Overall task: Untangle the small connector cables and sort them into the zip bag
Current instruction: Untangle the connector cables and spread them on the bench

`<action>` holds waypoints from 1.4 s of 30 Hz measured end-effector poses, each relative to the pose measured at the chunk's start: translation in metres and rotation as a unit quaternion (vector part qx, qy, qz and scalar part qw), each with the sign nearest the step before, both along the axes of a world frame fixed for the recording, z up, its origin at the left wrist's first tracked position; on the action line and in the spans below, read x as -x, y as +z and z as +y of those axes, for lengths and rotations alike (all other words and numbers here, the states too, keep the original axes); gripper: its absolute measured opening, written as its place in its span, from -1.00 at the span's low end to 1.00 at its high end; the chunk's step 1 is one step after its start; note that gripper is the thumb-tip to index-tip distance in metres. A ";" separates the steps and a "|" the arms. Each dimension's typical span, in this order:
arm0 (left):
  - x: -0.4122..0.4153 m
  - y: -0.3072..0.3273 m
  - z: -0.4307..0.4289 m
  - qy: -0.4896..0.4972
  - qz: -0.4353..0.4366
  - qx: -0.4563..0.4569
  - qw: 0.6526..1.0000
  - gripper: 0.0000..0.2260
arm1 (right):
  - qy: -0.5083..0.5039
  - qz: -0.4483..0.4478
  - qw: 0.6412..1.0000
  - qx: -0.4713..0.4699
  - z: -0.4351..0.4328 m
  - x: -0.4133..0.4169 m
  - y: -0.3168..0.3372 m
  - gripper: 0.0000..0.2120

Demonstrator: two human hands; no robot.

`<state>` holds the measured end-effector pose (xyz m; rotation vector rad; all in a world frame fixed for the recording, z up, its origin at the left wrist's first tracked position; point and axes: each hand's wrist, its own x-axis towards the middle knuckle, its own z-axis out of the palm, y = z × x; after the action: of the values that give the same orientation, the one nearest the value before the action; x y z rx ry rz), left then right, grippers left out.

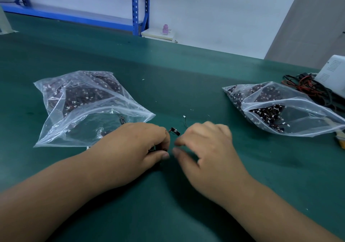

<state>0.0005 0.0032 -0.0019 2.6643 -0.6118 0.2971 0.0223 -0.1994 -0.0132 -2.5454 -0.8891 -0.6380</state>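
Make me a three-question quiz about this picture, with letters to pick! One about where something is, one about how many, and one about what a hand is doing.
1. Where is the pink bottle? A on a chair; B on the floor; C on a white cabinet behind the table.
2. How many plastic bags lie on the table? A one; B two; C five.
3. What is the left hand doing? A pinching small cables; B lying flat; C waving in the air.

Answers:
1 C, it stands on the cabinet past the table's far edge.
2 B, there is a left bag and a right bag.
3 A, its thumb and finger close on the cables.
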 end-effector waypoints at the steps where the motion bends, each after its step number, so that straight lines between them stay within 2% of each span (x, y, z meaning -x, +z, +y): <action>1: 0.000 0.000 0.000 0.000 0.001 0.009 1.000 -0.88 | 0.017 0.012 1.000 0.011 0.004 0.005 -0.002 -0.81; 5: 0.002 0.001 -0.001 0.011 0.007 0.042 0.999 -0.86 | 0.007 0.082 0.997 0.002 0.010 0.014 -0.005 -0.73; 8: 0.002 0.000 -0.002 0.016 0.019 0.068 0.997 -0.85 | -0.022 0.085 0.996 -0.012 0.011 0.013 -0.005 -0.63; 12: 0.004 0.001 -0.007 -0.010 0.034 0.091 0.995 -0.87 | -0.048 0.091 0.995 0.001 0.012 0.011 -0.006 -0.64; 15: 0.006 0.002 -0.008 -0.033 0.065 0.119 0.990 -0.91 | -0.051 0.133 0.990 -0.003 0.010 0.006 -0.007 -0.65; 20: 0.008 0.002 -0.008 -0.004 0.061 0.101 0.993 -0.63 | -0.028 0.165 0.979 -0.120 0.009 0.002 -0.008 -0.77; 25: 0.010 0.003 -0.009 0.019 0.058 0.120 0.991 -0.57 | -0.019 0.205 0.960 -0.192 0.009 0.001 -0.012 -0.71; 29: 0.012 0.004 -0.010 0.012 0.042 0.121 0.992 -0.59 | -0.015 0.182 0.971 -0.156 0.010 0.002 -0.012 -0.68; 34: 0.011 0.004 -0.011 -0.010 0.051 0.133 0.990 -0.54 | -0.005 0.181 0.976 -0.118 0.009 0.000 -0.011 -0.86; 37: 0.011 0.004 -0.010 -0.007 0.056 0.121 0.991 -0.56 | -0.002 0.181 0.972 -0.148 0.008 -0.001 -0.013 -0.89; 42: 0.006 0.002 -0.008 -0.002 0.078 0.031 0.996 -0.62 | -0.002 0.199 0.957 -0.211 0.006 -0.001 -0.015 -0.89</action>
<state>-0.0054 -0.0047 0.0003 2.5961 -0.5504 0.1025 0.0235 -0.1931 -0.0287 -2.1742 -0.5372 -0.2587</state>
